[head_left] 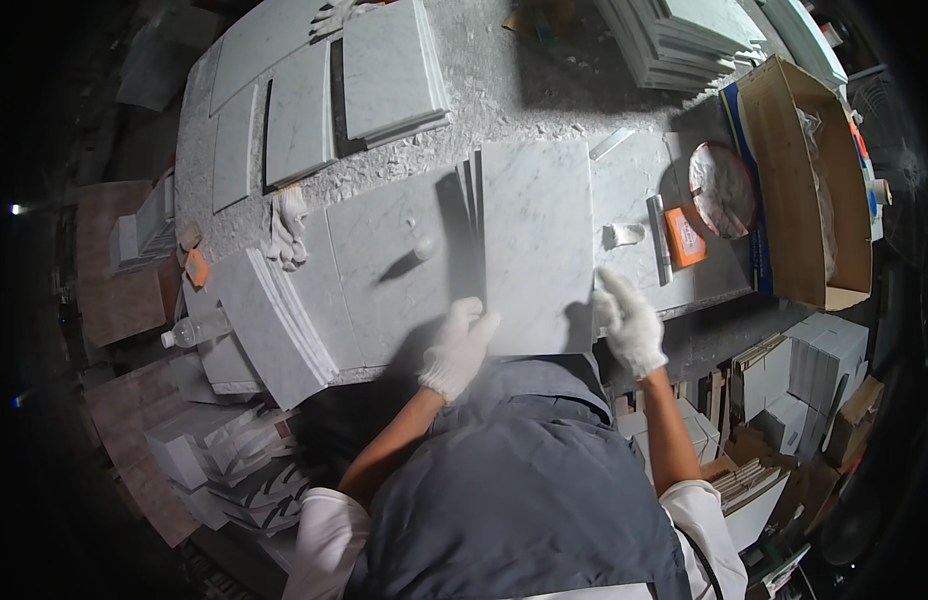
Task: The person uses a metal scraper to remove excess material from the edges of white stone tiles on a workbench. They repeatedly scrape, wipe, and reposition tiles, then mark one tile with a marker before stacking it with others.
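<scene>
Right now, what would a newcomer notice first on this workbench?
Probably the square white marble tile in the middle of the grey stone-covered workbench, with the white-gloved left hand and right hand at its near edge. Next, the open brown cardboard box at the right and the stack of white marble tiles leaning at the left.

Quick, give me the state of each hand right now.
Left hand: gloved, fingers curled on the near-left edge of the marble tile, apparently gripping it.
Right hand: gloved, fingers spread open against the tile's near-right corner; not closed around it.
</scene>
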A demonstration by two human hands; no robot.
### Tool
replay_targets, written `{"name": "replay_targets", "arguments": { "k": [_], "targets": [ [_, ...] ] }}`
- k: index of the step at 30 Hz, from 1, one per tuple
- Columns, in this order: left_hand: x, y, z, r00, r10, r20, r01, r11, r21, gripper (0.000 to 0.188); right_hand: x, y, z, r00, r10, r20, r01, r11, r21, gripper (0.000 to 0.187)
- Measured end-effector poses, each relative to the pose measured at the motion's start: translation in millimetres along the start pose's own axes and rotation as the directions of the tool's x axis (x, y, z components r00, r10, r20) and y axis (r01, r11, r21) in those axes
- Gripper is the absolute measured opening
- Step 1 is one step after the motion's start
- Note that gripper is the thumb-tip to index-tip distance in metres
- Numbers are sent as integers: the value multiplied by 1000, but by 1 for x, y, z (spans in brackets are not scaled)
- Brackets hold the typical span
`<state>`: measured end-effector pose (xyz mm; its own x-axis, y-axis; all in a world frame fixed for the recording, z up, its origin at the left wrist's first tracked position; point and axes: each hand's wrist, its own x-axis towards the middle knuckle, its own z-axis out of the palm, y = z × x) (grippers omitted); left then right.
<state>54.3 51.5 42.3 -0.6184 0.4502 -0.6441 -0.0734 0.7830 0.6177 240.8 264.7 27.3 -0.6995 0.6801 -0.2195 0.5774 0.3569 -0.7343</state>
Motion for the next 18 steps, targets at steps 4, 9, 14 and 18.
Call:
{"name": "replay_targets", "arguments": {
  "k": [4, 9, 14, 18],
  "targets": [
    [4, 10, -6, 997, -31, 70, 30, 1000, 7, 64, -11, -19, 27, 994, 39, -101, -40, 999, -9, 51],
    [8, 18, -6, 997, -11, 76, 1, 991, 132, 52, -22, -28, 30, 994, 21, -107, -34, 992, -122, 53],
    [2, 34, -15, 994, -29, 110, 16, 993, 118, 49, -26, -30, 38, 991, 33, -129, -45, 995, -86, 51],
    [-15, 52, -21, 999, 39, 7, -39, 998, 53, 58, -25, -35, 43, 931, -257, -258, 229, 964, -134, 26]
  ]
}}
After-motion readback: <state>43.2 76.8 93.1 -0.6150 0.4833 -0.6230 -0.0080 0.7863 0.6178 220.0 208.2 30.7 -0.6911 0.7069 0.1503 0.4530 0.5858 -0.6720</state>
